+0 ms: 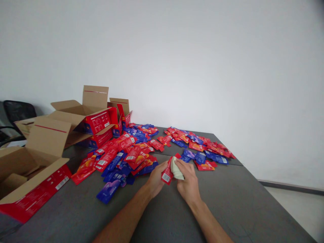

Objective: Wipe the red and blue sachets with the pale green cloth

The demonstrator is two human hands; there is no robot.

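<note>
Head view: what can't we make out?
All in the head view:
Red packet: partly hidden by the off-white cloth.
Off-white cloth: partly covered by the right grip.
Left grip: fingers partly hidden behind the red packet.
Nearest open carton: cut off by the left edge.
Barcode digits: too small.

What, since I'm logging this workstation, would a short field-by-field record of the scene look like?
Left hand: holds a red packet
Right hand: holds a pale cloth against the packet
Left pile: red and blue packets, overlapping
Right pile: red and blue packets, beyond the hands
Boxes: open, flaps up, at left
Surface: dark table
Background: white wall; black chair, far left
</note>
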